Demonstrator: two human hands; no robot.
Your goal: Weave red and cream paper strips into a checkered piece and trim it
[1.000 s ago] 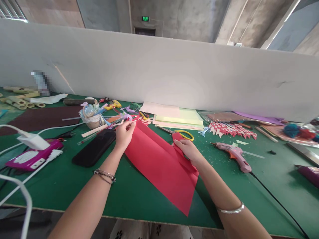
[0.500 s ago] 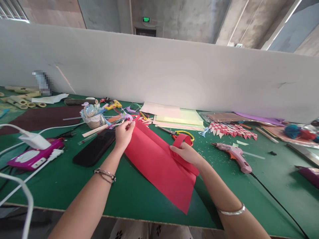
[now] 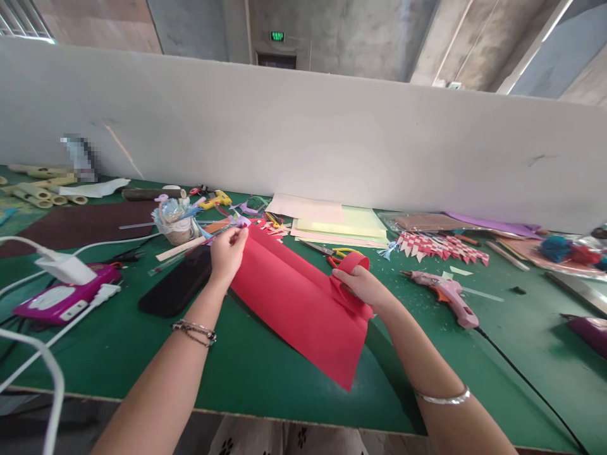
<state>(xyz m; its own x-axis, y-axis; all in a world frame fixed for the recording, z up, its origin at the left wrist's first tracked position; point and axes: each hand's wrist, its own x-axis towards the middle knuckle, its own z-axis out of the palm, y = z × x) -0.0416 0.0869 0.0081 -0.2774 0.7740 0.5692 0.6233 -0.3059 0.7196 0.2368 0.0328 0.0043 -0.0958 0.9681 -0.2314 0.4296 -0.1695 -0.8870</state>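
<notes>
A large sheet of red paper (image 3: 294,303) slants across the middle, just over the green table. My left hand (image 3: 228,254) pinches its upper left corner. My right hand (image 3: 360,284) is closed on the paper's right part, where a narrow red strip (image 3: 355,258) curls up in a loop over the fingers. The lower corner of the sheet points toward the table's front edge. Scissors with yellow and red handles (image 3: 342,251) lie just behind the right hand, partly hidden by the loop. A black phone (image 3: 173,287) lies beside my left wrist.
Pale pink and yellow sheets (image 3: 341,222) lie at the back. A pink glue gun (image 3: 448,296) with its cord and a red-white woven piece (image 3: 439,246) are on the right. At left are a purple power strip (image 3: 71,294), white cables and bamboo pieces (image 3: 42,193).
Both hands stay on the red paper. My left hand has moved slightly left, and my right hand slightly up. The sheet's lower corner has risen a little and shifted left.
</notes>
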